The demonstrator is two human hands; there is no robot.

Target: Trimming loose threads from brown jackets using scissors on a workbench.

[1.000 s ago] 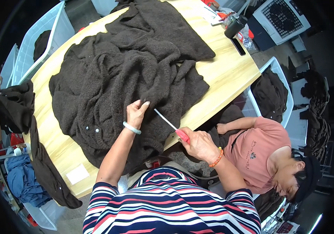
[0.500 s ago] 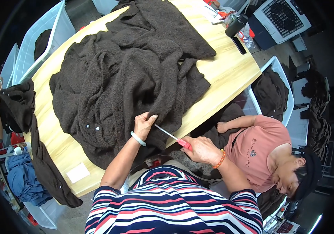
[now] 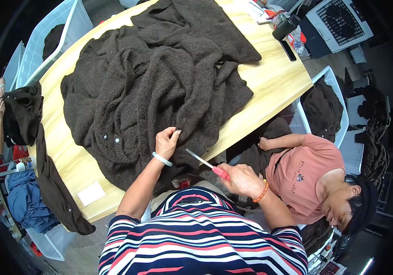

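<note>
A heap of dark brown knit fabric (image 3: 132, 82), with a couple of shiny buttons (image 3: 117, 140) on it, spreads over the wooden table. At its near side my left hand (image 3: 166, 141) pinches a fold between thumb and fingers. My right hand (image 3: 243, 178), to the right of it, is wrapped round the pinkish-red handle of a thin metal-shafted tool (image 3: 208, 164). The shaft slants up and left, its tip a short way below my left fingertips. What kind of tip it has is too small to tell.
A person in a pink shirt (image 3: 302, 165) sits close on my right, near a bin (image 3: 344, 124) of brown garments. A black bottle (image 3: 286, 28) and a phone (image 3: 288, 51) lie at the far right. Another brown garment (image 3: 52, 183) drapes over the left edge, near a white paper (image 3: 91, 193).
The tool's tip has drawn a little away from my left fingertips, with my right hand shifting slightly right and down. My left hand still pinches the fabric. The view has shifted slightly.
</note>
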